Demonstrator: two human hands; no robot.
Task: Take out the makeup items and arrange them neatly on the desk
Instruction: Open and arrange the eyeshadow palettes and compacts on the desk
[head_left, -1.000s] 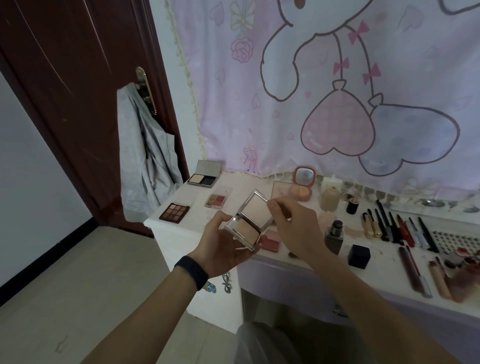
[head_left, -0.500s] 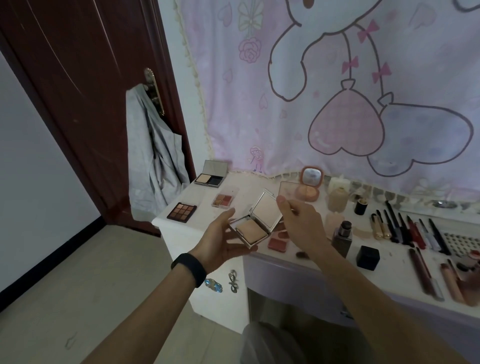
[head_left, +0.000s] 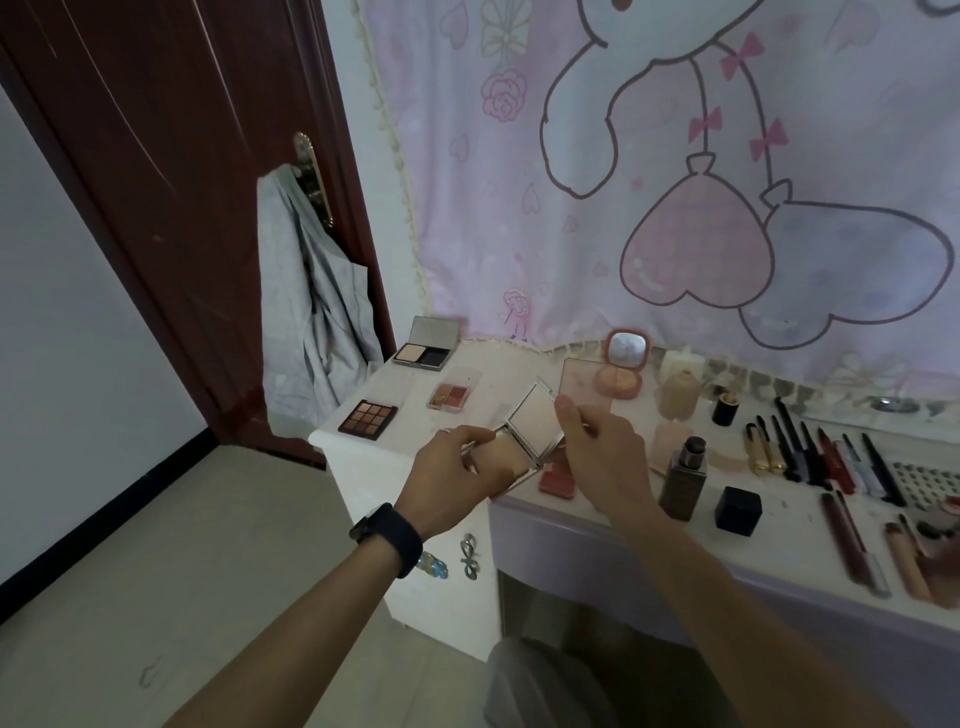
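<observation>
An open square powder compact (head_left: 530, 431) hovers over the desk's front edge. My left hand (head_left: 457, 478) grips its base from below and the side. My right hand (head_left: 602, 457) pinches the raised mirrored lid at its right edge. On the white desk (head_left: 363, 441) lie a dark eyeshadow palette (head_left: 368, 415), a small clear blush palette (head_left: 453, 395), an open black compact (head_left: 423, 353) and a round pink mirror compact (head_left: 623, 369). A foundation bottle (head_left: 684, 478) and a black cube (head_left: 737, 510) stand just right of my right hand.
Several pencils, mascaras and lip tubes (head_left: 810, 452) lie in a row at the right. A red blush pan (head_left: 558, 478) sits under my right hand. A grey garment (head_left: 311, 312) hangs on the brown door's handle at left. A pink cartoon curtain (head_left: 675, 182) backs the desk.
Both hands carried the compact a little forward over the desk, and the lid stands opened wider. My left hand turned more on top of the base.
</observation>
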